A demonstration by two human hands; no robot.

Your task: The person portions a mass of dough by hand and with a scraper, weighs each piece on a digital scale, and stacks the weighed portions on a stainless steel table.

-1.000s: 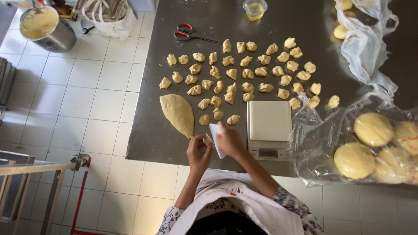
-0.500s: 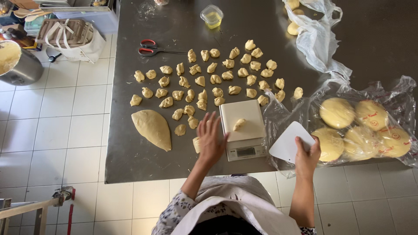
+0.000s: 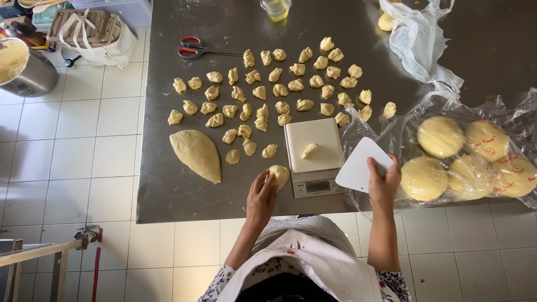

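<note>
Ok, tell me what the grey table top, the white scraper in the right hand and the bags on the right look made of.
Grey table top: likely stainless steel, brushed, dull reflections. Flat white scraper in the right hand: probably plastic, thin, matte, rounded corners. Clear crinkled bags over round yellow dough discs: thin plastic film, glossy, see-through.

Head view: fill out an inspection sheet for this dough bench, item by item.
Surface: steel table, bare metal along the near edge.
Job's things: scale with one dough piece on it; many small pieces in rows; large dough wedge.
Clutter: scissors, cup of yellow liquid, bagged dough rounds.
Hands: left hand on a dough lump; right hand holds a white scraper.
Cables: nothing seen.
Surroundings: tiled floor, metal bowl, tote bag.
</note>
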